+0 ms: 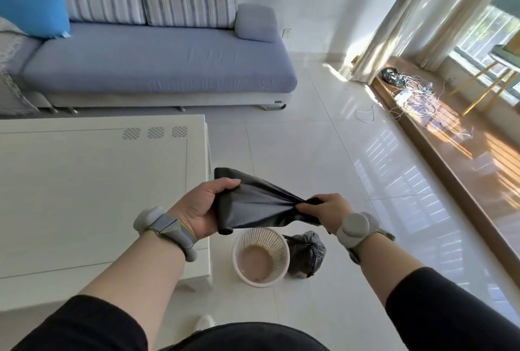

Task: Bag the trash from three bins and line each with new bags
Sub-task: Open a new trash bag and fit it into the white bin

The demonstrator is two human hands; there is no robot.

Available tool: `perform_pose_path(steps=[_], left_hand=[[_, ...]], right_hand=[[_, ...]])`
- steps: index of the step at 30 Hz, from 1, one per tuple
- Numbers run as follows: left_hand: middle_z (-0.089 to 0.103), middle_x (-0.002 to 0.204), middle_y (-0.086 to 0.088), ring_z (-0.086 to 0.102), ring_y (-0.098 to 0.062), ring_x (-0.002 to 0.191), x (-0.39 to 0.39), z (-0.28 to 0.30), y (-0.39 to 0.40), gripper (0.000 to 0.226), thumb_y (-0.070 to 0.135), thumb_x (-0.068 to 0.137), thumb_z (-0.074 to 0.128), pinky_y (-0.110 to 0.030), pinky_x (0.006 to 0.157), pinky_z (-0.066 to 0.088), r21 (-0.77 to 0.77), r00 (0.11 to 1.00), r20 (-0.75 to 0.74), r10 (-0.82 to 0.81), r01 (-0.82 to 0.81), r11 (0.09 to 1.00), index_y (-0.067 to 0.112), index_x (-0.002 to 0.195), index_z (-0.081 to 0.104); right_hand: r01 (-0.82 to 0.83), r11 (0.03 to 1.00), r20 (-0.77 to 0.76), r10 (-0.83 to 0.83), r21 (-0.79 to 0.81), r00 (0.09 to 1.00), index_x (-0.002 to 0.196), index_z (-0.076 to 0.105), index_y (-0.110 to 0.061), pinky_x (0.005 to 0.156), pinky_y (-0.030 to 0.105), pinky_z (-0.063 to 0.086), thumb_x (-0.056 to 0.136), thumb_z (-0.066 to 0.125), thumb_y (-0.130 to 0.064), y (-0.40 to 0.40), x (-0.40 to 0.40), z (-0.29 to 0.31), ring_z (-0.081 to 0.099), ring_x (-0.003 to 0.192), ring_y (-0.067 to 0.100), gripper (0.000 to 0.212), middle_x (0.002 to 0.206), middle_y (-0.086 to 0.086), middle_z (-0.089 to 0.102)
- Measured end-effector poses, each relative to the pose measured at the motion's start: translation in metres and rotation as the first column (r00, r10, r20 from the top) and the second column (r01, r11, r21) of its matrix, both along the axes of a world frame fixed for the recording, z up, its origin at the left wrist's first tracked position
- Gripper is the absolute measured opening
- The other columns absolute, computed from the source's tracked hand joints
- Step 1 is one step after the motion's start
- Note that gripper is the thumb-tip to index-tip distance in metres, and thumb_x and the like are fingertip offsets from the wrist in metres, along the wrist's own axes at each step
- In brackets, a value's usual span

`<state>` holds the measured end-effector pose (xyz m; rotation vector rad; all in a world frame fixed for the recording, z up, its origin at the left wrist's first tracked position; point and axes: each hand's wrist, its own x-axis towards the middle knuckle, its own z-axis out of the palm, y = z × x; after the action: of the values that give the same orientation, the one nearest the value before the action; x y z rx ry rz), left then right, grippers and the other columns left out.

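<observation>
A black trash bag roll [253, 207] is stretched between both my hands, above the floor. My left hand [202, 207] grips the rolled end, thumb over the top. My right hand [326, 210] pinches the bunched free end of the bag. Below them a white lattice bin [277, 243] stands on the floor, unlined, its brown bottom bare. A tied dark grey trash bag [308, 255] sits on the floor, touching the bin's right side.
A white coffee table [92, 196] stands at my left, its corner close to the bin. Behind it is a blue sofa [157, 63]. Tangled cables [413, 97] lie on the wooden sill at the right by the curtains. Glossy white tiles cover the floor.
</observation>
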<state>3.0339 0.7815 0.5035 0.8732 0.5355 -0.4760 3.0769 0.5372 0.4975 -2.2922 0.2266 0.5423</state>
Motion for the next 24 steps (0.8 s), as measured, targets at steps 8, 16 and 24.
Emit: perform_pose_path(steps=[8,16,24], left_hand=[[0.07,0.103,-0.016,0.067,-0.027,0.089,0.01,0.008,-0.01,0.03,0.016,0.092,0.058,-0.038,0.082,0.054,0.11,0.999,0.023,-0.041,0.038,0.993,0.001,0.118,0.062],[0.07,0.106,-0.019,0.069,-0.028,0.093,0.02,0.019,-0.035,0.027,0.015,0.092,0.061,-0.036,0.085,0.055,0.227,0.983,0.119,-0.137,0.108,0.968,0.0,0.114,0.064],[0.066,0.112,-0.024,0.066,-0.032,0.087,0.02,0.022,-0.019,0.039,0.002,0.082,0.063,-0.041,0.078,0.057,0.167,0.987,0.087,-0.131,0.115,0.979,-0.003,0.121,0.059]], right_hand=[[-0.143,0.979,-0.033,0.14,-0.147,0.99,0.125,0.062,-0.02,0.081,0.027,0.049,0.075,0.065,-0.004,0.011,0.005,0.007,0.062,0.097,0.024,0.053,0.111,0.004,0.067],[-0.169,0.88,0.121,0.128,0.444,0.984,0.12,0.067,-0.021,0.093,0.023,0.048,0.08,0.072,-0.013,0.059,0.001,0.039,0.064,0.103,0.007,0.041,0.111,-0.002,0.07],[0.24,0.796,-0.066,-0.246,0.556,0.967,0.074,0.07,-0.007,0.056,0.024,0.049,0.079,0.071,-0.004,0.04,0.016,0.018,0.061,0.056,0.02,0.006,0.06,0.004,0.066]])
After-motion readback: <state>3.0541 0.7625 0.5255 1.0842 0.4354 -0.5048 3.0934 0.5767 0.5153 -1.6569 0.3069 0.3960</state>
